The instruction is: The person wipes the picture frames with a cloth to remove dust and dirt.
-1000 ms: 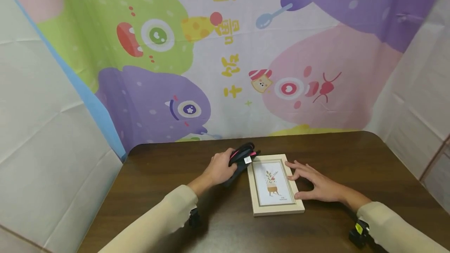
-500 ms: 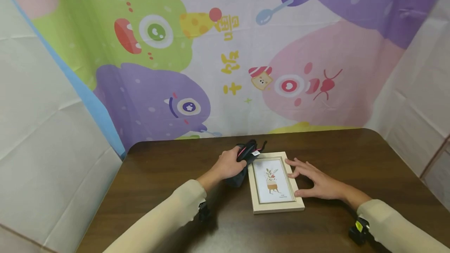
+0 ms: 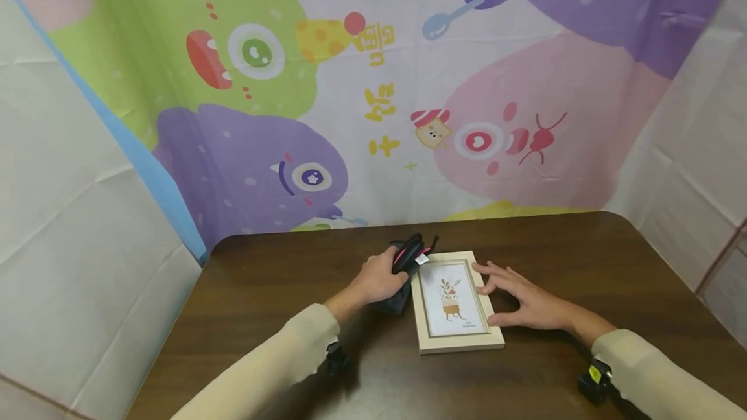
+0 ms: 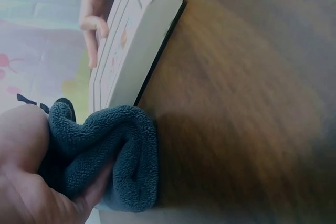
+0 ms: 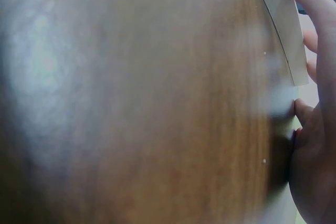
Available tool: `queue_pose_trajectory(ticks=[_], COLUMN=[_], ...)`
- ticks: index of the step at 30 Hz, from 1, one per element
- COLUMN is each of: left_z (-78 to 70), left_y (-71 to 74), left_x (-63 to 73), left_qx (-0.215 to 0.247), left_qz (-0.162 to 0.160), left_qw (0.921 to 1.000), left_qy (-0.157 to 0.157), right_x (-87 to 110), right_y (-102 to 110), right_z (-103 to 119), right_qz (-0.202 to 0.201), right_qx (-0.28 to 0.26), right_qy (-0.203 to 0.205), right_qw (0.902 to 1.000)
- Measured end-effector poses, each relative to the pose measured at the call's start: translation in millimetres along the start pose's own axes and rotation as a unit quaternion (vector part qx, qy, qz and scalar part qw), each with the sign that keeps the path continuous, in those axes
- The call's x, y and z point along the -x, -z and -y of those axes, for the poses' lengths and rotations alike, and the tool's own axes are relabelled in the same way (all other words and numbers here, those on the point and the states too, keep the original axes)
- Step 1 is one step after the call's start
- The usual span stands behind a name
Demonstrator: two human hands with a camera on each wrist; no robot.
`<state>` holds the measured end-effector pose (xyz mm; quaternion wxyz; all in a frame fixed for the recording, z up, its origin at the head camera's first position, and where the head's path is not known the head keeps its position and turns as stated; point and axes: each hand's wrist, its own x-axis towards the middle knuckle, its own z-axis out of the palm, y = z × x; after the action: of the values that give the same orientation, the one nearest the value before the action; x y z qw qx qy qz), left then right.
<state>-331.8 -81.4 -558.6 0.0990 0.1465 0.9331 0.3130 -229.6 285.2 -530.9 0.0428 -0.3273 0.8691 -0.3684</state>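
My left hand grips a folded dark teal towel with fuzzy pile, black and pink edging, a white tag and a dark loop. The bunched towel is at the upper left corner of a cream picture frame, which lies face up on the table around a print of a potted plant. In the left wrist view the towel's folds meet the frame's end. On the frame's right border rest the thumb and fingertips of my right hand, spread apart. The right wrist view catches only part of the frame's side.
Both things lie on a dark brown wooden table with rounded back corners. Behind it hangs a cartoon-printed cloth. Pale panels flank the table. Dark camera units are strapped at both wrists.
My left hand has shifted slightly right with the towel, toward the frame's corner, then stayed nearly still over the last half second. The right hand and frame hold their places.
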Motion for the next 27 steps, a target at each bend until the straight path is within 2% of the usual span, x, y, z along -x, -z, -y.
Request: queue_pose_trajectory(ticks=[6, 11, 13, 16, 17, 18, 21, 23, 27], left_z=[-10.0, -23.5, -24.6, -16.5, -25.1, -25.4, -46.7, -66.4, -75.7], left_y=[-0.5, 2.4, 0.7, -8.3, -2.8, -3.8, 9.1, 22.0, 25.7], left_x=[21.9, 45.6, 53.0, 56.9, 66.6, 70.9, 95.5, 115.8, 133.2], left_qx=[-0.008, -0.024, -0.028, -0.035, -0.029, -0.029, -0.020, -0.007, 0.010], left_qz=[0.012, 0.056, 0.071, 0.080, 0.083, 0.080, 0.084, 0.087, 0.092], left_qw=[0.9997, 0.9976, 0.9966, 0.9955, 0.9955, 0.9955, 0.9950, 0.9948, 0.9938], left_qy=[-0.019, -0.033, -0.032, -0.037, -0.035, -0.042, -0.050, -0.052, -0.062], right_x=[0.2, -0.2, -0.2, -0.4, -0.5, -0.6, -0.7, -0.3, 0.0], right_y=[0.1, 1.5, 2.0, 1.6, 1.4, 1.2, 0.6, 0.6, 0.5], right_z=[0.3, 2.5, 3.5, 4.2, 3.9, 3.8, 3.1, 2.7, 2.3], right_qz=[0.000, 0.005, 0.006, 0.005, 0.006, 0.007, 0.005, 0.004, 0.001], right_qx=[0.001, -0.003, -0.004, -0.004, -0.004, -0.006, -0.007, -0.009, -0.007], right_qy=[0.001, -0.004, -0.007, -0.006, -0.005, -0.005, 0.001, 0.004, 0.011], right_qw=[1.0000, 1.0000, 0.9999, 1.0000, 1.0000, 0.9999, 1.0000, 0.9999, 0.9999])
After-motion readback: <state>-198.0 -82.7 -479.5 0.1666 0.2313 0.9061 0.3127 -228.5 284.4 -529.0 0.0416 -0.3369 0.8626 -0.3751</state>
